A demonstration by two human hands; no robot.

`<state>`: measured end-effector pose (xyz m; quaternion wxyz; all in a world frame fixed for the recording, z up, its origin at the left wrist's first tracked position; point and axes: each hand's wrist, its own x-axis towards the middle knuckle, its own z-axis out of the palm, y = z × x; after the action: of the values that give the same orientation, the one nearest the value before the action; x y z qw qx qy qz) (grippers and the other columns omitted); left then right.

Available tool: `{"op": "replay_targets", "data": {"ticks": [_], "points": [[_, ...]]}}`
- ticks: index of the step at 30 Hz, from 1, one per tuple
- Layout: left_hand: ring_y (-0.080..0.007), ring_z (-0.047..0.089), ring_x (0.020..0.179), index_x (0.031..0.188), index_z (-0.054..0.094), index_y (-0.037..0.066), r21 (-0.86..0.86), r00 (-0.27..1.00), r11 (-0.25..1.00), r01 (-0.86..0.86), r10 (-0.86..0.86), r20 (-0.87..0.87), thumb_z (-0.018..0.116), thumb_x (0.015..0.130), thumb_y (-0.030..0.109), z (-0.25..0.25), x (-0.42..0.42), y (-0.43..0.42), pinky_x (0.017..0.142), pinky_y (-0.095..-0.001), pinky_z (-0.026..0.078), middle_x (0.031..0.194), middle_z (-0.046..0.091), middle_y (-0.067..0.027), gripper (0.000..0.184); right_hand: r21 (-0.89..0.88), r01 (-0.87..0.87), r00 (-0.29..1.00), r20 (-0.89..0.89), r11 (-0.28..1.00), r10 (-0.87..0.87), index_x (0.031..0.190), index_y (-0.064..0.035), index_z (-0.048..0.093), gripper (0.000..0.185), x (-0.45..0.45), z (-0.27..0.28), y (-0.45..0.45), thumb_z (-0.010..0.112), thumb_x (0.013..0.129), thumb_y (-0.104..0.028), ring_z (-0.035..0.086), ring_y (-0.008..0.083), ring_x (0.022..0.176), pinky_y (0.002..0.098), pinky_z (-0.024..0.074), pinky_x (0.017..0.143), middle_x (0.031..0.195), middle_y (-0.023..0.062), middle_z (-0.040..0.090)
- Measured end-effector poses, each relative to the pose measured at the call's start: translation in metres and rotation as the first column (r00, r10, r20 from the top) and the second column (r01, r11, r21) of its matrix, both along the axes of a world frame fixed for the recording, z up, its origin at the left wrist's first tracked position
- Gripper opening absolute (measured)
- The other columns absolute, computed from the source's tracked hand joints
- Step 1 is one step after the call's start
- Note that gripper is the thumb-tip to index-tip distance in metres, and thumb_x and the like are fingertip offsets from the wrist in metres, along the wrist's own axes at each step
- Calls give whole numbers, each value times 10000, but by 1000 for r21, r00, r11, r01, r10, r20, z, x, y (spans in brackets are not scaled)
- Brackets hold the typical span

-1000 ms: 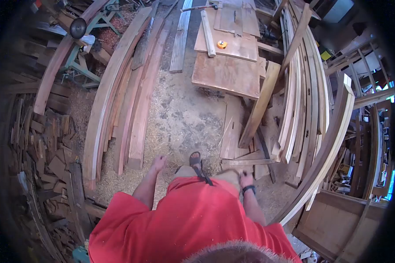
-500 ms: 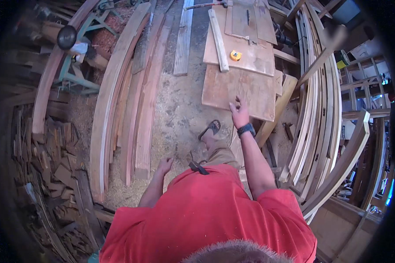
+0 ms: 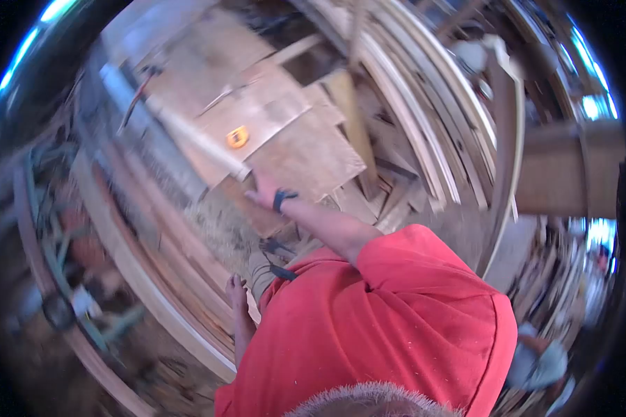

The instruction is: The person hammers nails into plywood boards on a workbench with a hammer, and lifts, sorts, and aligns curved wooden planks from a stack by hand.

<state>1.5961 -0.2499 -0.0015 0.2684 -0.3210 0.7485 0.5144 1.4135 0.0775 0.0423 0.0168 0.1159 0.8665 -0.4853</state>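
My right hand (image 3: 263,190), with a dark watch (image 3: 283,199) on the wrist, reaches over the wooden boards (image 3: 313,158). Its fingers are apart, close to the near end of a long pale wooden strip (image 3: 200,142); blur hides whether they touch it. Nothing shows in its grasp. A yellow tape measure (image 3: 237,137) lies on the boards just beyond the strip's end. My left hand (image 3: 237,292) hangs low beside my body, holding nothing, its fingers loosely extended.
Long planks (image 3: 153,278) lie on the floor to my left, near a green metal frame (image 3: 62,257). Stacked long timbers (image 3: 431,104) run along the right, with an upright curved beam (image 3: 506,139) nearer me. A hammer-like tool (image 3: 139,97) lies at the far left of the boards.
The view has swung to the right, turning the boards within it. My right hand has moved from the boards' near edge to near the strip's end. My left hand still hangs low.
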Motion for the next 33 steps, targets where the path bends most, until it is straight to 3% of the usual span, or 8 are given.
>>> {"op": "replay_targets", "data": {"ticks": [6, 11, 15, 17, 21, 23, 30, 33], "points": [[-241, 596, 993, 1276, 501, -16, -64, 949, 973, 222, -230, -215, 491, 981, 328, 12, -151, 18, 793, -347, 478, 1153, 587, -145, 454, 176, -54, 974, 227, 983, 13, 1355, -91, 427, 629, 44, 24, 20, 647, 776, -194, 449, 365, 1269, 459, 404, 1039, 1400, 196, 409], [-338, 538, 1093, 1364, 403, -59, -318, 648, 873, 370, -488, -585, 490, 989, 362, 6, -295, 43, 960, -418, 429, 1235, 547, -227, 570, 402, 267, 938, 101, 876, -333, 1310, -92, 488, 588, 112, 23, 27, 617, 740, -156, 448, 354, 1252, 481, 404, 1011, 1370, 198, 422], [-422, 476, 1199, 1407, 325, -57, -582, 473, 742, 333, -665, -578, 492, 983, 383, -14, -395, 72, 1032, -462, 394, 1343, 458, -282, 633, 433, 729, 465, 256, 531, -848, 1211, -28, 534, 451, 187, 26, 13, 594, 791, -181, 500, 392, 1145, 471, 421, 982, 1356, 226, 425], [-419, 487, 1198, 1405, 299, -85, -402, 542, 826, 395, -563, -623, 504, 976, 382, 27, -394, 110, 1015, -454, 404, 1347, 440, -314, 667, 494, 784, 292, 240, 375, -926, 1281, -57, 518, 519, 224, 1, -6, 613, 792, -207, 486, 378, 1221, 458, 412, 1036, 1292, 226, 506], [-453, 521, 1143, 1362, 345, -121, -643, 237, 614, 458, -781, -577, 490, 970, 421, -36, -451, 133, 975, -485, 423, 1290, 472, -356, 685, 309, 910, 58, 564, 276, -824, 1242, -90, 592, 467, 296, -28, -56, 628, 809, -259, 550, 402, 1160, 437, 447, 1001, 1237, 254, 571], [-494, 540, 1077, 1307, 410, -137, -613, 561, 667, 422, -724, -402, 461, 964, 471, -20, -443, 145, 934, -523, 433, 1207, 513, -389, 700, 253, 939, 34, 606, 233, -794, 1236, -72, 605, 499, 320, -17, -86, 641, 805, -320, 571, 382, 1151, 422, 451, 999, 1208, 262, 597], [-472, 513, 1139, 1293, 454, -119, -410, 665, 821, 398, -566, -488, 419, 981, 469, 34, -388, 170, 965, -507, 434, 1285, 481, -359, 667, 187, 968, -40, 769, 165, -638, 1203, -45, 630, 530, 378, -55, -150, 678, 790, -373, 603, 338, 1125, 401, 473, 970, 1196, 223, 626], [-452, 481, 1189, 1307, 451, -109, -641, 284, 646, 414, -761, -584, 411, 994, 434, 30, -383, 189, 1006, -490, 404, 1327, 458, -335, 628, 183, 973, -45, 750, 141, -660, 1191, -55, 642, 485, 393, -41, -150, 668, 800, -342, 616, 329, 1101, 390, 485, 950, 1168, 217, 640]]}}
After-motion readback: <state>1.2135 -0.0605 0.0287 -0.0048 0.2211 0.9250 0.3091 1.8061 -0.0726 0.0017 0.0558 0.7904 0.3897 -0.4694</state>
